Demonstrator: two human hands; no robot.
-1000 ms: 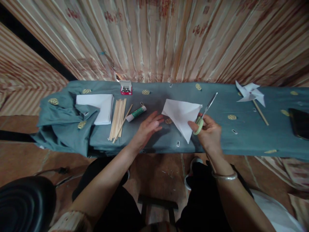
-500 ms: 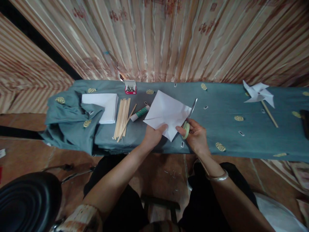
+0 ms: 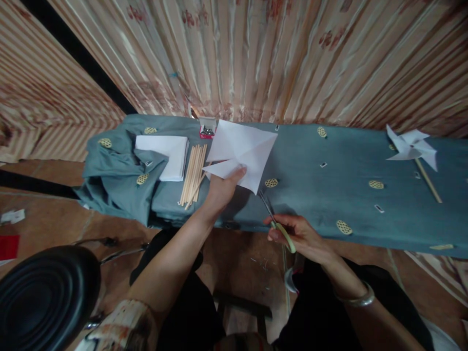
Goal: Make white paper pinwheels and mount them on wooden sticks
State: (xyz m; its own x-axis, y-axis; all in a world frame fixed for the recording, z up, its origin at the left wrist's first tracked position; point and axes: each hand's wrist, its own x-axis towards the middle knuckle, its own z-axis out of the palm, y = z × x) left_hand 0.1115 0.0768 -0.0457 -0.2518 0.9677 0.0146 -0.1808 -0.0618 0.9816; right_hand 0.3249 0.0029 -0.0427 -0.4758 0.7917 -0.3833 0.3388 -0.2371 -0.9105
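My left hand [image 3: 225,186] pinches a white paper square [image 3: 244,144] near its lower edge, thumb on top. The sheet is held above the cloth, with fold creases and a slit running in from its left side. In my right hand [image 3: 298,233] is a pair of scissors [image 3: 271,213] with pale green handles. Their blades point up and left, close to the paper's lower corner; at this size I cannot tell whether they touch it. The glue stick seen before is now hidden by the paper and hand.
Wooden sticks [image 3: 193,173] lie left of the paper, beside a stack of white paper [image 3: 178,161]. Behind them stands a small red box [image 3: 207,129] of metal pieces. A paper pinwheel [image 3: 413,145] lies far right on the green tablecloth [image 3: 351,161]. A black stool [image 3: 47,302] is lower left.
The paper has turned and moved up and left with my left hand, and its slit now gapes. My right hand has drawn the scissors down, away from the paper's right edge.
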